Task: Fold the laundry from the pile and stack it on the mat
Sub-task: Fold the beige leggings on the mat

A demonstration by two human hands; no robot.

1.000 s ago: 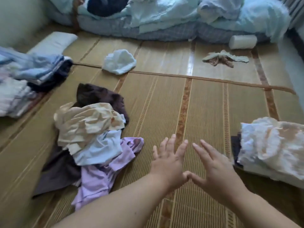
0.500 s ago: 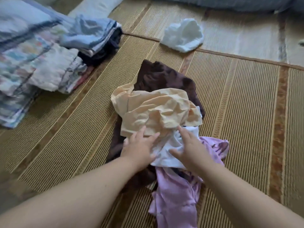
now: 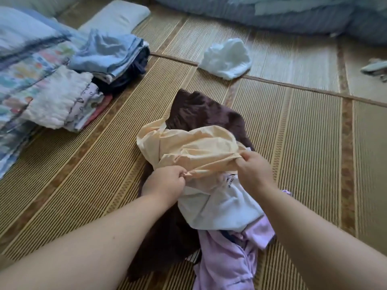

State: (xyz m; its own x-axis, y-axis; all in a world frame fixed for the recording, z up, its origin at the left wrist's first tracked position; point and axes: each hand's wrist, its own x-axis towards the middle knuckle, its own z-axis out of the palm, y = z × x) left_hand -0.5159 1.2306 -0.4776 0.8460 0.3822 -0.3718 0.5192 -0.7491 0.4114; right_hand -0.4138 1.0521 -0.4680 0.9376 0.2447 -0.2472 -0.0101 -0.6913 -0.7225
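Observation:
A laundry pile lies in the middle of the woven mat (image 3: 303,143). On top is a crumpled cream garment (image 3: 188,147), over a dark brown cloth (image 3: 201,109), a white shirt with print (image 3: 219,206) and a lilac garment (image 3: 226,258). My left hand (image 3: 165,183) pinches the cream garment's near edge. My right hand (image 3: 253,170) grips the same edge further right, and the fabric is stretched between them. Folded stacks sit at the left: a blue-topped stack (image 3: 109,57) and a white-and-pink stack (image 3: 65,101).
A crumpled white cloth (image 3: 227,58) lies beyond the pile. A patterned blanket (image 3: 18,80) and a pale pillow (image 3: 117,17) are at the far left. Blue bedding (image 3: 272,13) runs along the back. A small object (image 3: 374,68) sits at the right edge.
Both hands moved from hovering open over the bare mat to the pile, then closed on the cream garment's near edge and pulled it taut. The view swung left and closer.

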